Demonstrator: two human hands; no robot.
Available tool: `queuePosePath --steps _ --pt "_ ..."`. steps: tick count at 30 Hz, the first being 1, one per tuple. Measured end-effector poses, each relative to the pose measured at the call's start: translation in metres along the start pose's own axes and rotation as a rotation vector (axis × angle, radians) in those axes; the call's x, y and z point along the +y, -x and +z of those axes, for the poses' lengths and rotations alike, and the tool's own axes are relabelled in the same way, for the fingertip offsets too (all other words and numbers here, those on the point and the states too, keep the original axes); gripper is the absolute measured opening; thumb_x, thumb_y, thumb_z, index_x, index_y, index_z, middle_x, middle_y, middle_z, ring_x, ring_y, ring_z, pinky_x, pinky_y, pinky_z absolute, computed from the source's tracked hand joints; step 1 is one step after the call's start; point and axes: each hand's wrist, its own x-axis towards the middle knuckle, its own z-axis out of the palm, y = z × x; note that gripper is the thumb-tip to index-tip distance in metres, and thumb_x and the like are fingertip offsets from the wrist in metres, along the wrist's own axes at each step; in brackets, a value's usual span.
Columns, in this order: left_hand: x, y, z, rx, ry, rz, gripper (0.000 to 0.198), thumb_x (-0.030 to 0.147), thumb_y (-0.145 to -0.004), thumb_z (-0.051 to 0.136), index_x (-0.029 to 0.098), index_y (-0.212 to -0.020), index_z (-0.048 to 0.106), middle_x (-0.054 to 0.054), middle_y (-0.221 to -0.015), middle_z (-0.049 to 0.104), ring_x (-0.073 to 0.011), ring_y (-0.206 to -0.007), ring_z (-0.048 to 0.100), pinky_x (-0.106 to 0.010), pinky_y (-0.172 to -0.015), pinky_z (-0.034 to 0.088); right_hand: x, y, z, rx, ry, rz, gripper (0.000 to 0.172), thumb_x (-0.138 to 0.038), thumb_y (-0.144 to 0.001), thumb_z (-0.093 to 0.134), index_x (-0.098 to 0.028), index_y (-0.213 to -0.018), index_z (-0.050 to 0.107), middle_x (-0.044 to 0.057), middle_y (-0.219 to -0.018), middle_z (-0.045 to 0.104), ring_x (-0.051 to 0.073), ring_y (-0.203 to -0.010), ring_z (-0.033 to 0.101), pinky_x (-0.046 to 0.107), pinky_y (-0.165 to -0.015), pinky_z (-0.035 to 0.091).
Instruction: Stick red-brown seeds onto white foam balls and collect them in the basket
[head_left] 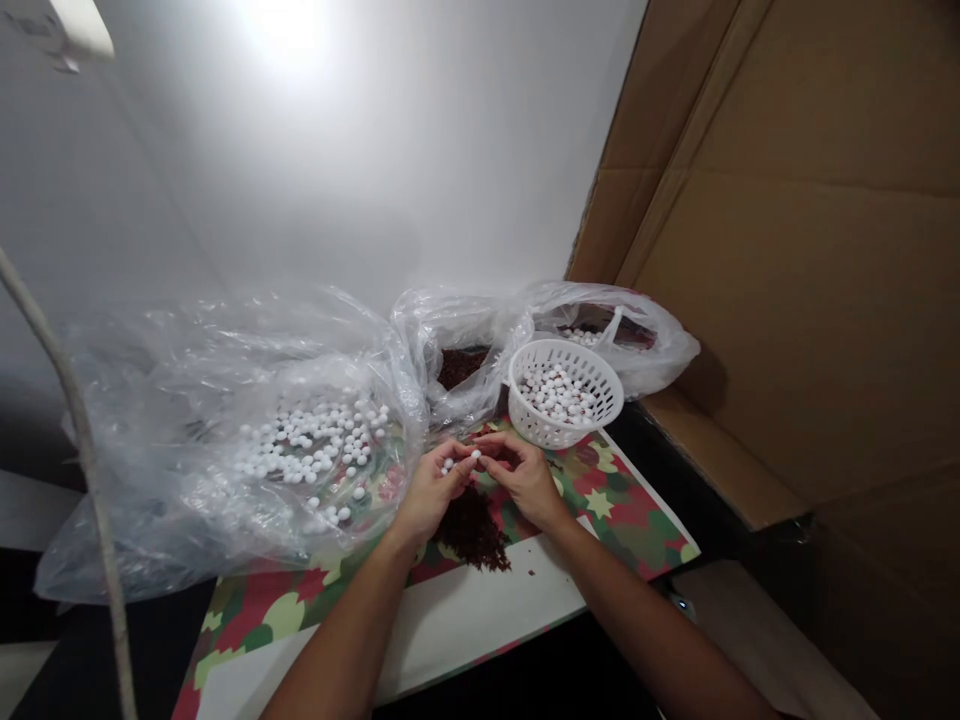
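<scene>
A small white ball sits between the fingertips of my two hands, which meet over the table. Closed in a pinch, my left hand has a second white ball against its fingers. My right hand comes in from the other side, thumb and forefinger closed at the first ball. Just below both hands lies a loose heap of dark reddish-brown shreds. Behind my right hand stands a round white slotted basket holding many white balls, some with reddish-brown specks.
At left a large clear plastic bag spreads out with loose white balls. Another bag of brown shreds and a third bag with balls stand behind. Cardboard walls the right side; a pale cable hangs at left.
</scene>
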Motion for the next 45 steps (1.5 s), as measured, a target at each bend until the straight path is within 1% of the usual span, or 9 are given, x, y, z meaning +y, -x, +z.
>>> queuePosePath --steps 3,6,12,19,22,26,36,40,45 --pt "0.000 -0.001 0.002 0.004 0.037 -0.014 0.034 0.042 -0.072 0.068 0.013 -0.082 0.054 0.001 -0.066 0.051 -0.0029 -0.054 0.041 -0.014 -0.048 0.024 -0.001 -0.002 -0.003 -0.054 0.081 -0.074 0.027 -0.033 -0.083 0.057 -0.019 -0.105 0.066 0.005 -0.105 0.063 0.013 -0.097 0.059 0.023 -0.083 0.047" --pt "-0.001 -0.003 0.005 0.043 0.093 -0.070 0.038 0.042 -0.067 0.073 0.013 -0.081 0.053 0.003 -0.061 0.049 -0.0025 -0.050 0.040 -0.014 -0.045 0.022 0.001 -0.004 -0.003 -0.121 0.113 -0.071 0.028 -0.034 -0.082 0.058 -0.018 -0.104 0.065 0.005 -0.101 0.062 0.012 -0.091 0.058 0.021 -0.076 0.046" --pt "0.003 -0.004 0.002 0.094 0.325 -0.149 0.040 0.047 -0.072 0.068 0.011 -0.088 0.060 -0.005 -0.080 0.058 -0.0032 -0.056 0.048 -0.012 -0.042 0.028 0.019 -0.009 -0.005 0.162 0.077 0.036 0.022 -0.031 -0.080 0.053 -0.015 -0.095 0.052 0.002 -0.085 0.058 0.010 -0.068 0.055 0.019 -0.059 0.043" --pt "0.010 -0.004 -0.009 0.060 0.555 -0.299 0.024 0.018 -0.075 0.064 0.010 -0.098 0.062 -0.010 -0.093 0.059 -0.0072 -0.072 0.056 -0.013 -0.053 0.043 0.030 -0.018 -0.012 0.108 0.846 -0.056 0.032 -0.018 -0.087 0.039 -0.015 -0.112 0.059 0.010 -0.100 0.059 0.017 -0.090 0.055 0.028 -0.082 0.042" --pt "0.009 -0.003 -0.010 0.068 0.501 -0.268 0.024 0.014 -0.074 0.065 0.009 -0.097 0.060 -0.008 -0.089 0.058 -0.0057 -0.070 0.055 -0.011 -0.053 0.042 0.028 -0.019 -0.009 0.093 1.087 0.049 0.035 -0.016 -0.089 0.036 -0.015 -0.118 0.057 0.012 -0.101 0.058 0.015 -0.081 0.056 0.025 -0.072 0.040" --pt "0.004 -0.003 -0.007 0.022 0.472 -0.216 0.025 0.022 -0.075 0.067 0.009 -0.095 0.057 -0.007 -0.085 0.056 -0.0039 -0.062 0.049 -0.011 -0.043 0.031 0.020 -0.019 -0.006 0.050 1.185 0.136 0.030 -0.015 -0.090 0.037 -0.016 -0.111 0.058 0.011 -0.098 0.058 0.014 -0.074 0.054 0.023 -0.064 0.036" --pt "0.001 -0.003 0.000 0.056 0.331 -0.188 0.037 0.036 -0.067 0.075 0.011 -0.087 0.056 -0.003 -0.080 0.055 -0.0031 -0.062 0.048 -0.013 -0.046 0.029 0.029 -0.013 -0.018 -0.077 0.822 -0.042 0.010 -0.015 -0.080 0.053 -0.015 -0.084 0.063 0.004 -0.087 0.056 0.012 -0.080 0.053 0.021 -0.073 0.039" --pt "-0.003 -0.004 0.001 0.065 0.328 -0.172 0.038 0.037 -0.064 0.077 0.011 -0.083 0.056 -0.001 -0.079 0.054 -0.0028 -0.063 0.047 -0.013 -0.048 0.029 0.028 -0.011 -0.018 -0.038 0.686 -0.088 0.010 -0.018 -0.079 0.055 -0.014 -0.080 0.064 0.003 -0.083 0.056 0.010 -0.075 0.053 0.021 -0.070 0.039" --pt "-0.008 -0.007 0.000 0.044 0.358 -0.136 0.040 0.041 -0.064 0.076 0.011 -0.084 0.058 0.000 -0.075 0.051 -0.0028 -0.059 0.044 -0.015 -0.045 0.023 0.022 -0.009 -0.014 0.009 0.336 0.017 0.016 -0.025 -0.079 0.054 -0.013 -0.084 0.064 0.002 -0.076 0.061 0.008 -0.061 0.048 0.019 -0.058 0.037"
